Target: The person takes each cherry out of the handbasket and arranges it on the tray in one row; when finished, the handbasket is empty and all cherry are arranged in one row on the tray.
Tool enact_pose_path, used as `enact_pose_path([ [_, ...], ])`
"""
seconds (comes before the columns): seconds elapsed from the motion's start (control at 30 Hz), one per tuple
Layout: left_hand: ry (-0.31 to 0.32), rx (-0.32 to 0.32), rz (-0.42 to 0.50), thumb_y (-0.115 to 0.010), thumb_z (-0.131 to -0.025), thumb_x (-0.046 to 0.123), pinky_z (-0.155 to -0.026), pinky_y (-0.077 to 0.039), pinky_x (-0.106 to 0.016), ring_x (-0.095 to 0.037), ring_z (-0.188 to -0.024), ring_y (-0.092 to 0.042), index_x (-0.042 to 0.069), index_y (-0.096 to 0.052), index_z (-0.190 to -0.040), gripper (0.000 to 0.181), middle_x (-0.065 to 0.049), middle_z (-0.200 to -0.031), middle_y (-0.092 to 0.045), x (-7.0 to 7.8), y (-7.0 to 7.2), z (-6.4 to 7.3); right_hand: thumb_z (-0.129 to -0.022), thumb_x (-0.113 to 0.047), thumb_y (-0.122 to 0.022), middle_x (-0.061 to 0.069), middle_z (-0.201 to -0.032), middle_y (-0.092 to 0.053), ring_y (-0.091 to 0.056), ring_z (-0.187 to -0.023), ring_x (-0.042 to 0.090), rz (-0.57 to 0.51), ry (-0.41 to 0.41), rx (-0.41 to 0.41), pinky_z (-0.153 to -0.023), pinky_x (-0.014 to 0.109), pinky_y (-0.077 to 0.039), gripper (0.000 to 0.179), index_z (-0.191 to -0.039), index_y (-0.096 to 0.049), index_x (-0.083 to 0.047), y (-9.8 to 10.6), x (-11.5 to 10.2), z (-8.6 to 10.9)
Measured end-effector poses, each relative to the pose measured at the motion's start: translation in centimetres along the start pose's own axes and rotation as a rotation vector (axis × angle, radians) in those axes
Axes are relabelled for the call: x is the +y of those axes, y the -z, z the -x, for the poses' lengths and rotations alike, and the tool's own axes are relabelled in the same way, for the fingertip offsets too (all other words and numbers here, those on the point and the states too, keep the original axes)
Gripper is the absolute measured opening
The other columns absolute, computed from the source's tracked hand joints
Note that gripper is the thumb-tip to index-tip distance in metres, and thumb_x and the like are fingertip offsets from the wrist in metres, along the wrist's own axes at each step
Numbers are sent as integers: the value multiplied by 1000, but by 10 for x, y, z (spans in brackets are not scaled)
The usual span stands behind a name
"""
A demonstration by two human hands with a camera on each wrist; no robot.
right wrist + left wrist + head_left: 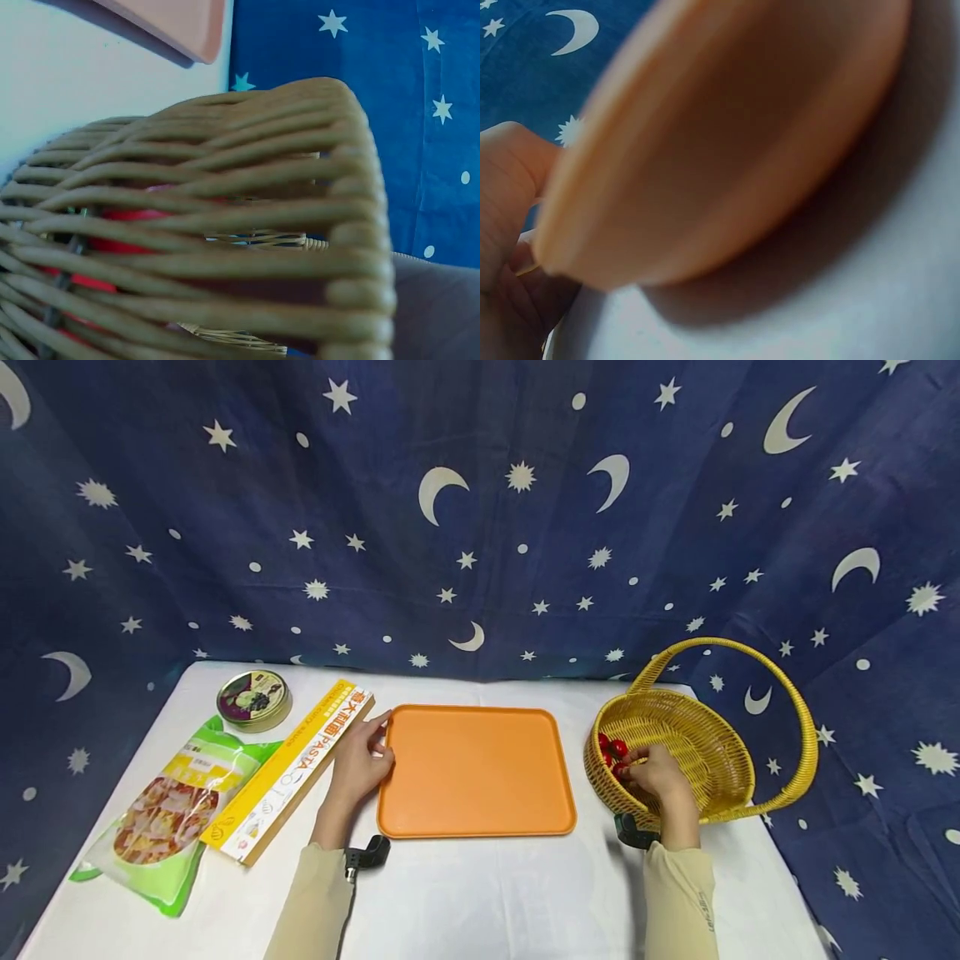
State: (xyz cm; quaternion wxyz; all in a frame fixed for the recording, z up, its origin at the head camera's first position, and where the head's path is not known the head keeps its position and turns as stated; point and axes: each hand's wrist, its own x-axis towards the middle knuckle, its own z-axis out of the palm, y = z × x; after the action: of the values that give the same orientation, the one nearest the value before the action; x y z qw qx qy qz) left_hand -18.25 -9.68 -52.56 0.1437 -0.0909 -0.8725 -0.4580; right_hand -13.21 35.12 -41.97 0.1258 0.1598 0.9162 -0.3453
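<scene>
My left hand [365, 762] is at the left edge of the orange tray [477, 772], gripping its rim between thumb and fingers. In the left wrist view the tray's side [727, 150] fills the middle, and part of the left hand [510, 202] shows beyond it. My right hand [660, 774] reaches into the yellow wicker basket [731, 752] and pinches at small red cherry tomatoes [618, 748] by its left wall. In the right wrist view the basket's weave [262, 180] hides most of that hand; red patches [124, 232] show through the gaps.
Left of the tray lie a long pasta box [288, 777], a green-edged food bag [168, 810] and a round tin [254, 700]. The basket's tall handle [806, 735] arches out to the right. A dark blue curtain [480, 568] with stars hangs behind the white table [465, 893].
</scene>
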Motion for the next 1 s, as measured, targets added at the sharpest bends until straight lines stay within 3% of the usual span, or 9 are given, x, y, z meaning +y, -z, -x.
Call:
enact_pose_path([
  [0.17,12,10,13,-68,-69,-4,-68,-48,-33,-20,-70,-64,3,-61,-133,65,-15,-97,-64,-3,1,2,-85,-1,-64,19,-86,-61,-61,-68,20,-15,-4,50,-59,28,-46,27,-108,-59,13,-1,-4,2],
  [0.33,8,37,16,-68,-68,-3,-67,-48,-35,-20,-68,-64,3,-61,-132,65,-14,-97,-64,-3,2,2,-85,0,-65,23,-93,-61,-59,-67,20,-58,77,146,-57,27,-47,34,-115,-59,14,1,-13,6],
  [0.57,4,36,13,-66,-69,-3,-68,-49,-35,-20,-69,-65,1,-63,-129,61,-15,-97,-65,-2,2,1,-86,-7,-71,25,-116,-59,-54,-89,24,-162,89,274,-64,21,-44,42,-125,-60,5,-5,-34,16],
  [0.83,-20,44,12,-67,-69,-1,-70,-48,-38,-22,-72,-63,0,-64,-126,58,-16,-97,-65,-2,-1,0,-82,-3,-75,23,-100,-63,-57,-69,2,-340,214,393,-57,17,-50,32,-111,-65,5,-23,-60,14],
  [1.0,-18,33,25,-66,-70,-1,-70,-49,-37,-20,-70,-65,1,-64,-128,58,-16,-98,-65,-3,-2,1,-81,3,-73,19,-96,-62,-63,-67,1,-532,304,349,-61,19,-53,37,-117,-63,5,-36,-77,10],
])
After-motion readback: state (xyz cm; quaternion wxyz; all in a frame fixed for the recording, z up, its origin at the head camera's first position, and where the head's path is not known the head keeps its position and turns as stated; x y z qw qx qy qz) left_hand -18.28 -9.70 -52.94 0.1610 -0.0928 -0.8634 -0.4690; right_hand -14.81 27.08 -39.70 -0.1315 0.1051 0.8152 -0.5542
